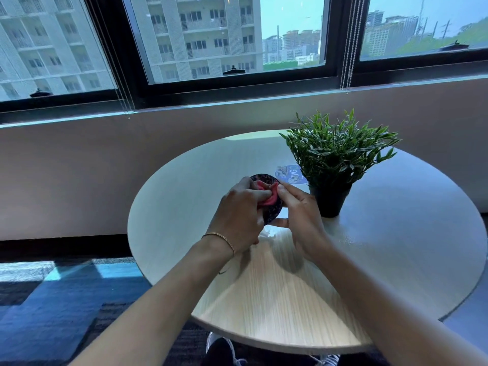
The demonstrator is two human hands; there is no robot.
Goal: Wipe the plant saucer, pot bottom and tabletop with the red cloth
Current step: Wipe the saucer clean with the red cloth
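A dark patterned plant saucer (264,178) is held tilted above the round pale wooden table (184,207). My right hand (301,215) grips the saucer at its right and lower rim. My left hand (237,210) presses the bunched red cloth (268,195) against the saucer's face. The green plant in its black pot (330,199) stands upright on the tabletop just right of my hands, apart from the saucer.
A round blue-and-white sticker (287,173) lies on the table behind the saucer, beside the pot. A wall and window sill run behind the table. Blue-lit carpet lies to the left. My shoes (221,350) show under the table's front edge.
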